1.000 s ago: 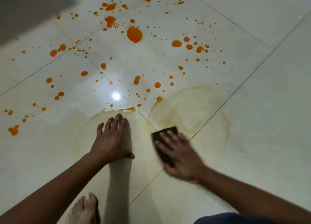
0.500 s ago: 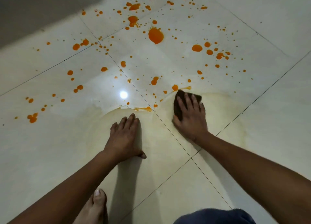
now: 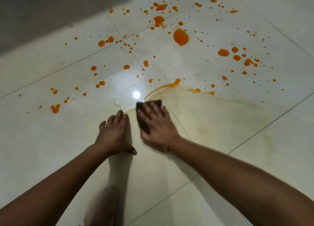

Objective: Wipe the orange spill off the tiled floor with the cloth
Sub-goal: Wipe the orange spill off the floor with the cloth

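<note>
Two bare forearms reach forward from the bottom edge over a glossy cream tiled floor (image 3: 42,140), seen from above. Thin dark grout lines (image 3: 136,59) cross the floor on the diagonal and divide it into large square tiles.

Bright orange spilled liquid (image 3: 181,37) is spattered across the far tiles. It forms one large round blob, several coin-shaped drops and many fine specks out to the left and right. Nearer the person, a pale yellowish smeared film (image 3: 212,117) covers the tiles, edged at its far side by a thin curved orange ridge (image 3: 168,86).

The right hand (image 3: 158,123), slightly blurred, lies flat on a small dark folded cloth (image 3: 141,119). Its grip is released, with the fingers spread straight and pressing the cloth to the floor. The cloth sits at the near edge of the spill, just left of a grout line and just below a small round white light reflection (image 3: 136,94).

The left hand (image 3: 115,134) rests palm down on the floor just beside the cloth, its grip also released, with fingers straight and thumb out to the side.

One bare foot (image 3: 102,207) shows at the bottom, between the arms. A dull grey band (image 3: 51,10) fills the top left corner; what it is cannot be told.
</note>
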### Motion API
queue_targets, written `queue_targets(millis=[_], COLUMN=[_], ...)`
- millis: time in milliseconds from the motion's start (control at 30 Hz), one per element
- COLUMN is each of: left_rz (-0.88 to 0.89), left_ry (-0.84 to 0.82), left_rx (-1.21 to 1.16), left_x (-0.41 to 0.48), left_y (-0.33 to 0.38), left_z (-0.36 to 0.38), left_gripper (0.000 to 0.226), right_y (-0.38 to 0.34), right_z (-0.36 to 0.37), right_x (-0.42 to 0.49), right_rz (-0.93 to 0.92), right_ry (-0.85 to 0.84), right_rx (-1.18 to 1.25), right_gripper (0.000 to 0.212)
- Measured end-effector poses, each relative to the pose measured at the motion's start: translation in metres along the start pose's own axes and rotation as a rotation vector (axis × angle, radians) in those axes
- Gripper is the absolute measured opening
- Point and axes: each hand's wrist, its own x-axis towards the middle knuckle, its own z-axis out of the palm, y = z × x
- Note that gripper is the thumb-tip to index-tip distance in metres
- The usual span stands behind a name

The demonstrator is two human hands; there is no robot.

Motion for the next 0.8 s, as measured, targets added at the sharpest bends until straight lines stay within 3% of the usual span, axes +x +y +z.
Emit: queue_targets(millis=[67,100,133,200,233,267,367,400,433,500,533,667,700,733,800], left_rz=[0.012,0.017,0.014,0.014,0.02,0.025,0.034,0.041,0.041,0.061,0.077,0.196,0.234,0.272,0.325], left_ry=[0.0,-0.006,-0.01,-0.007,-0.008,-0.01,-0.006,-0.008,-0.007,-0.031,-0.051,-0.13,-0.137,-0.131,-0.111], left_rx=[0.003,0.009,0.018,0.03,0.035,0.03,-0.014,-0.023,-0.028,-0.029,-0.021,0.131,0.196,0.248,0.305], left_x=[-0.001,-0.001,-0.002,0.0,0.0,-0.001,-0.001,-0.002,-0.002,0.0,0.001,0.007,0.009,0.014,0.03], left_y=[0.0,0.001,0.0,0.0,0.0,0.0,-0.002,-0.002,-0.004,-0.007,-0.01,-0.025,-0.027,-0.029,-0.027], left_z=[0.001,0.0,0.0,0.002,0.001,0.001,0.003,0.004,0.004,0.001,-0.002,-0.029,-0.037,-0.045,-0.06], left_gripper=[0.143,0.142,0.142,0.141,0.141,0.141,0.142,0.142,0.142,0.144,0.144,0.137,0.136,0.135,0.133], right_y=[0.008,0.025,0.042,0.066,0.062,0.051,0.024,0.032,0.039,0.05,0.047,0.029,0.031,0.039,0.056], right_z=[0.006,0.0,-0.007,-0.025,-0.029,-0.028,-0.008,-0.012,-0.017,-0.027,-0.027,-0.014,-0.015,-0.018,-0.029], right_x=[-0.02,-0.01,0.008,0.042,0.048,0.048,0.024,0.03,0.044,0.063,0.06,0.009,0.006,0.016,0.053], right_rz=[-0.3,-0.326,-0.209,0.255,0.334,0.232,-0.446,-0.481,-0.316,0.179,0.24,-0.335,-0.378,-0.358,-0.076], right_ry=[-0.04,-0.003,0.035,0.097,0.096,0.063,-0.079,-0.069,-0.022,0.056,0.036,-0.153,-0.21,-0.209,-0.151], right_rx=[-0.039,-0.05,-0.046,0.009,0.004,0.001,-0.116,-0.131,-0.092,-0.006,-0.032,-0.067,-0.079,-0.109,-0.139], right_gripper=[0.076,0.075,0.076,0.079,0.08,0.08,0.073,0.073,0.074,0.079,0.081,0.076,0.076,0.078,0.084])
